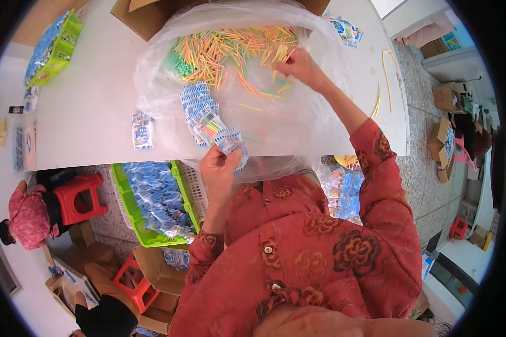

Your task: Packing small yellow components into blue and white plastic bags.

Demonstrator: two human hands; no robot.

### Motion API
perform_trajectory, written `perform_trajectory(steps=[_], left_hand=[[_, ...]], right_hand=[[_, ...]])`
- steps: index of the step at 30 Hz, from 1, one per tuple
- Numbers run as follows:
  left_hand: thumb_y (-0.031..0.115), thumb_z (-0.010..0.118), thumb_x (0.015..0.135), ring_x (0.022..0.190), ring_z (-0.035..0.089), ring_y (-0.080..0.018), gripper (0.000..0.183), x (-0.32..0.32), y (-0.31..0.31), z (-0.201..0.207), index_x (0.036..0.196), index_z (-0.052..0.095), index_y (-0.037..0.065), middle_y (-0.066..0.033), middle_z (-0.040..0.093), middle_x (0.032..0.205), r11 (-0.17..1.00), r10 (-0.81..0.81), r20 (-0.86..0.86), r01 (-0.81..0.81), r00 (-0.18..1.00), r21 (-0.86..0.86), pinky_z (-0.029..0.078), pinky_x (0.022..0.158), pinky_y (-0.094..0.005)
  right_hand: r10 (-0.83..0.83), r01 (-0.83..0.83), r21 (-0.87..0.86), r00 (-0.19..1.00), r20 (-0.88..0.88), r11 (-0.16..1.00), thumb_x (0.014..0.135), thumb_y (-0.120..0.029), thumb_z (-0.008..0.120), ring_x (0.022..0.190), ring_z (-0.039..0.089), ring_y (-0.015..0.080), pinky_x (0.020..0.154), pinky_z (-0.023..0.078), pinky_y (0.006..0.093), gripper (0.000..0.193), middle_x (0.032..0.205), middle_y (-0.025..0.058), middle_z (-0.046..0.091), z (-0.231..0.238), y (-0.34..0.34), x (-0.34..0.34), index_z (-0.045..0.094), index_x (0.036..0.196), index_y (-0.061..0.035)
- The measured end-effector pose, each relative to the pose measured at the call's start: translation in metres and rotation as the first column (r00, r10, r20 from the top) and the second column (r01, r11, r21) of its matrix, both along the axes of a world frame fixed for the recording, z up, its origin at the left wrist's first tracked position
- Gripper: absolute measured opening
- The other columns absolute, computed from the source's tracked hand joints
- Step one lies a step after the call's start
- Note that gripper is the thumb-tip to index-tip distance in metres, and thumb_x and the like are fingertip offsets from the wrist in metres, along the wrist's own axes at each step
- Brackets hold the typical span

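Observation:
A loose heap of thin yellow, pink and green sticks (219, 53) lies on a clear plastic sheet (157, 84) across the white table. My right hand (299, 66) is closed at the heap's right side, with a few sticks between its fingertips. Near the table's front edge, my left hand (218, 164) pinches a small blue-and-white packet (229, 141). Beyond that hand, a row of overlapping packets (197, 101) runs up toward the heap; coloured sticks show through one of them. Another packet (143, 131) lies apart to the left.
Below the table edge at left stands a green basket (118, 194) full of packets. A second green basket (62, 48) sits at the far left. An open cardboard box (130, 19) is at the back. Red stools (81, 199) and other people are at left.

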State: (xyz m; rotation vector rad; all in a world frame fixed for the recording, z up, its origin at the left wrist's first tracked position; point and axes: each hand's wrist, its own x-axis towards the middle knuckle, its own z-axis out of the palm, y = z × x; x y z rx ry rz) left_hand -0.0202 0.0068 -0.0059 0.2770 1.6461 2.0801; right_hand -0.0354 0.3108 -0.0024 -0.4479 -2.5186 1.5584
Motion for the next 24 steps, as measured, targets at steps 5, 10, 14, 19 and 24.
perform_trajectory(steps=[5, 10, 14, 19, 24], left_hand=[[-0.001, 0.064, 0.077, 0.081, 0.056, -0.0084, 0.021, 0.004, 0.003, 0.003, 0.098, 0.061, -0.003, -0.0031, 0.062, 0.091, 0.999, -0.031, -0.012, 0.032, 0.999, 0.034, 0.045, 0.074, -0.0231], [-0.003, 0.064, 0.076, 0.082, 0.056, -0.0083, 0.022, 0.005, 0.006, 0.011, 0.098, 0.061, -0.003, -0.0034, 0.062, 0.091, 1.000, -0.030, -0.044, 0.031, 0.999, 0.003, 0.045, 0.074, -0.0230], [-0.003, 0.065, 0.075, 0.079, 0.054, -0.0075, 0.019, 0.003, 0.016, 0.015, 0.094, 0.061, -0.003, -0.0020, 0.061, 0.088, 0.999, -0.047, -0.043, 0.046, 0.998, -0.025, 0.044, 0.072, -0.0226], [-0.005, 0.066, 0.071, 0.072, 0.052, -0.0056, 0.010, -0.007, 0.026, 0.016, 0.074, 0.058, 0.000, 0.0008, 0.058, 0.075, 0.995, -0.088, -0.182, 0.078, 0.979, -0.057, 0.042, 0.066, -0.0213], [-0.005, 0.068, 0.069, 0.068, 0.052, -0.0053, 0.012, -0.010, 0.031, 0.018, 0.072, 0.058, 0.000, 0.0004, 0.058, 0.072, 0.995, -0.072, -0.303, 0.048, 0.950, -0.084, 0.042, 0.062, -0.0207]], right_hand=[[0.052, -0.041, 0.178, 0.997, -0.057, 0.983, 0.078, -0.008, 0.058, 0.053, 0.042, 0.0071, 0.048, 0.035, 0.0260, 0.009, 0.059, 0.0022, 0.050, -0.047, -0.026, 0.025, 0.059, 0.084, -0.0009], [0.029, 0.012, 0.200, 0.979, -0.201, 0.980, 0.076, -0.008, 0.056, 0.054, 0.048, 0.0229, 0.053, 0.040, 0.0347, 0.011, 0.065, 0.0154, 0.051, -0.052, -0.032, 0.027, 0.050, 0.075, 0.0010], [0.067, -0.030, 0.292, 0.991, -0.117, 0.956, 0.077, -0.009, 0.057, 0.055, 0.049, 0.0207, 0.053, 0.040, 0.0328, 0.012, 0.066, 0.0133, 0.051, -0.047, -0.029, 0.027, 0.051, 0.078, 0.0012], [-0.002, -0.011, -0.107, 0.993, -0.121, 0.994, 0.081, -0.010, 0.058, 0.059, 0.047, 0.0062, 0.052, 0.039, 0.0240, 0.009, 0.068, 0.0004, 0.054, 0.007, -0.039, 0.037, 0.058, 0.083, -0.0015], [0.022, -0.136, -0.489, 0.973, -0.231, 0.862, 0.081, -0.009, 0.059, 0.058, 0.044, 0.0040, 0.051, 0.037, 0.0194, 0.007, 0.075, -0.0001, 0.055, 0.084, -0.067, 0.056, 0.058, 0.082, -0.0026]])
